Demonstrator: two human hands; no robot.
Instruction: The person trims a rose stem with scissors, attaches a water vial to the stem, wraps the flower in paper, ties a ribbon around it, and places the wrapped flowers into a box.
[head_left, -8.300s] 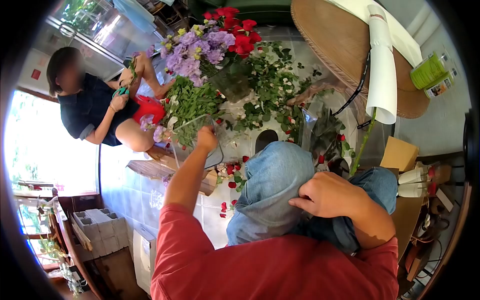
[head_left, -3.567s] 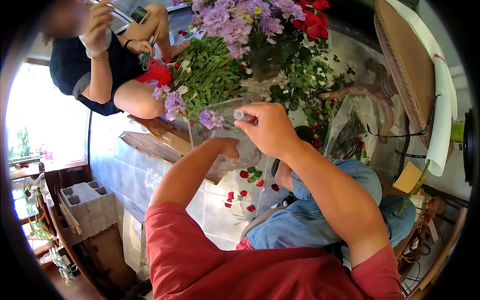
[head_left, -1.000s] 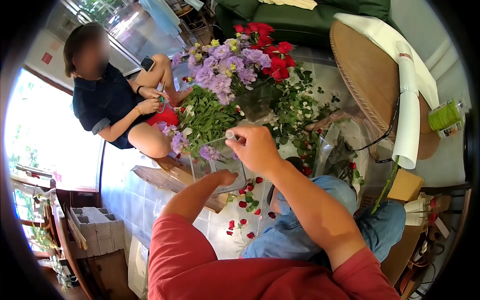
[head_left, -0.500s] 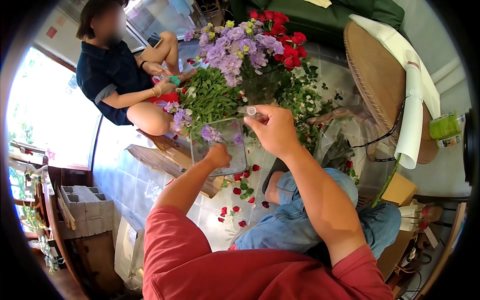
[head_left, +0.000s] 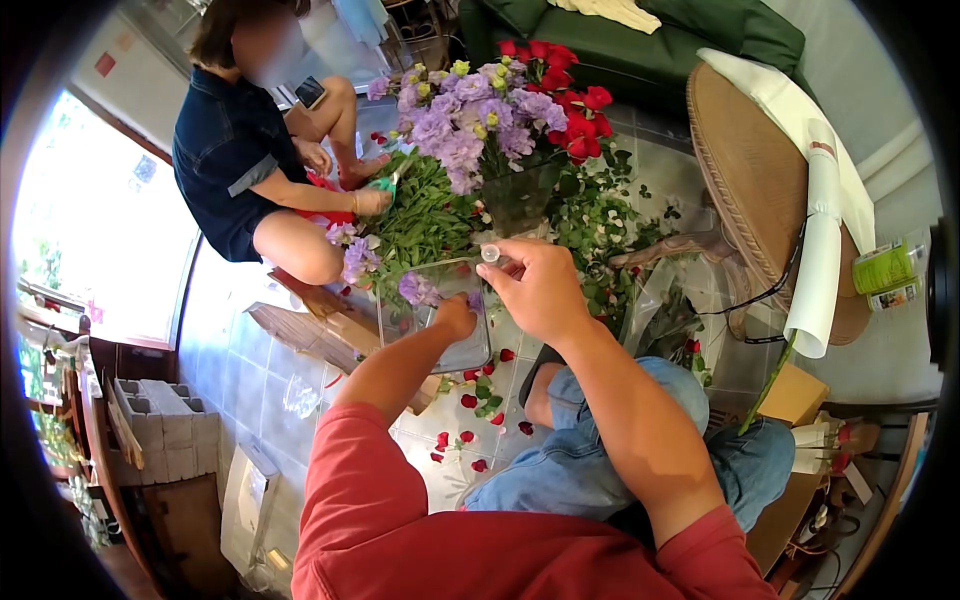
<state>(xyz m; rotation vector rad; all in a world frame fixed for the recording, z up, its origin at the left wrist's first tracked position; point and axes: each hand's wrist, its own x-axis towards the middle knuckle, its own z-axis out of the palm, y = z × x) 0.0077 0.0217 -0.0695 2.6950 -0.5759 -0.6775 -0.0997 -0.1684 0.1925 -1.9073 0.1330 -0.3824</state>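
My right hand (head_left: 545,290) pinches a small clear plastic tube (head_left: 490,254) between thumb and fingers, its round end facing me. Inside a clear plastic container (head_left: 382,318), or just over it, is my left hand (head_left: 456,316). Its fingers are bunched together and partly hidden; what they hold, if anything, I cannot make out. A small purple bloom (head_left: 474,299) lies right beside those fingertips. Another purple flower (head_left: 418,289) rests at the container's left side. Beyond my hands stand a large bunch of purple flowers (head_left: 460,125) and red roses (head_left: 580,135).
A person (head_left: 225,150) sits at the left with green-handled scissors (head_left: 386,184) by the cut leaves (head_left: 425,210). Rose petals (head_left: 468,401) dot the floor. A round wicker table (head_left: 745,160) stands at the right, with a white paper roll (head_left: 822,230) leaning on it.
My left hand has moved forward and right, toward the small purple bloom. My right hand has shifted slightly left and lower with the tube. The other person has leaned in, reaching the scissors toward the leaves.
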